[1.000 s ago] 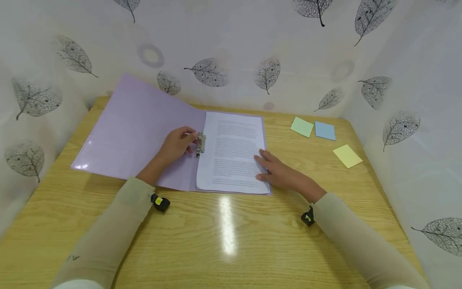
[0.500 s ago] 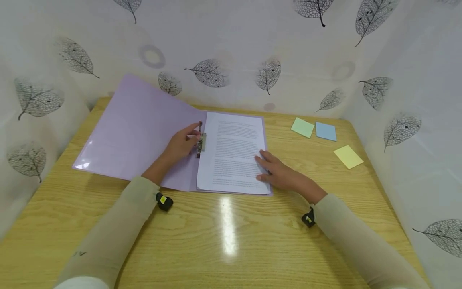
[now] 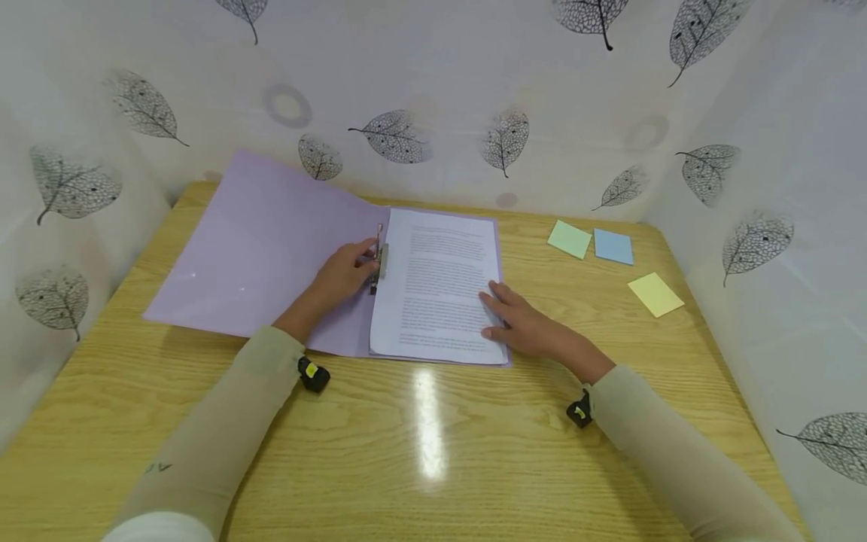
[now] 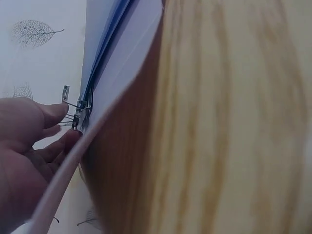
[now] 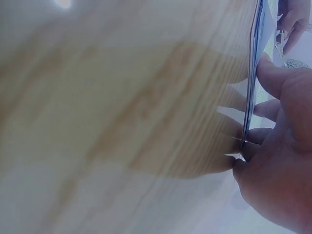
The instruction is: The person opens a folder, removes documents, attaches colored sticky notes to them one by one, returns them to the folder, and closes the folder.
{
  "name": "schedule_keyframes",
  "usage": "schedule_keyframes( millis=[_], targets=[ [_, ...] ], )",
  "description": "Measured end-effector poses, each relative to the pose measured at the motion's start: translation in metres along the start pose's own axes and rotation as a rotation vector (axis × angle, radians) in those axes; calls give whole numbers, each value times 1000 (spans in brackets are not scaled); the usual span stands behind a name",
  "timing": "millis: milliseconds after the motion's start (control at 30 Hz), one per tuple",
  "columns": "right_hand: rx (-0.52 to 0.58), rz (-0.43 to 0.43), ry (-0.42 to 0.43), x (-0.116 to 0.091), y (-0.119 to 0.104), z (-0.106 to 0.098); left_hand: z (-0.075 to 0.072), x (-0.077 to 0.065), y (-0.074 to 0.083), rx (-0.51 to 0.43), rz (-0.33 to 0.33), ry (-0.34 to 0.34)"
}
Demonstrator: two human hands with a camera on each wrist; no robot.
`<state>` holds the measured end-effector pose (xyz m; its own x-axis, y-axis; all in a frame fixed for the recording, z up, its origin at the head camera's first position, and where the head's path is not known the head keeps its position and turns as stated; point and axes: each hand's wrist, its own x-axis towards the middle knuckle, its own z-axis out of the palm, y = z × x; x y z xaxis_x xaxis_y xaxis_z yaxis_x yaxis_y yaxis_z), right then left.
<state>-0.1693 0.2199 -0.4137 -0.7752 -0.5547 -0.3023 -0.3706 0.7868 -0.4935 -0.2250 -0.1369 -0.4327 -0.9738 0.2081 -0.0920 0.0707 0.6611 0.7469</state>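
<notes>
A purple folder (image 3: 271,226) lies spread on the table, its left cover slightly raised. Printed sheets (image 3: 440,293) rest in a stack on its right half. Along the folder's spine, a metal lever clip (image 3: 384,260) stands at the sheets' left edge, with its upper bar raised. My left hand (image 3: 339,277) is at the clip; the left wrist view shows the thumb (image 4: 56,113) pressed on its metal bar and curled fingers (image 4: 70,139) below it. My right hand (image 3: 524,324) rests with spread fingers on the right edge of the sheets and folder.
Green (image 3: 570,239), blue (image 3: 613,247) and yellow (image 3: 655,294) sticky note pads lie to the right on the wooden table (image 3: 379,444). A leaf-patterned curtain (image 3: 433,75) stands behind the table and along its sides.
My left hand has shifted slightly right and its fingers have changed position on the clip, whose bar now stands raised. The left cover has sunk a little. My right hand stays in place.
</notes>
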Motion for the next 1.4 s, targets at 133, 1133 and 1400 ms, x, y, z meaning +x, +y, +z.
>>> schedule_keyframes(
  millis=[133, 1133, 1400],
  targets=[
    [0, -6, 2, 0, 1, 1, 1, 1, -1, 49, 0, -28],
    [17, -4, -10, -2, 1, 1, -15, -76, 22, -128, -54, -29],
    [-5, 2, -10, -1, 0, 0, -27, -146, 19, -189, -2, 19]
  ],
)
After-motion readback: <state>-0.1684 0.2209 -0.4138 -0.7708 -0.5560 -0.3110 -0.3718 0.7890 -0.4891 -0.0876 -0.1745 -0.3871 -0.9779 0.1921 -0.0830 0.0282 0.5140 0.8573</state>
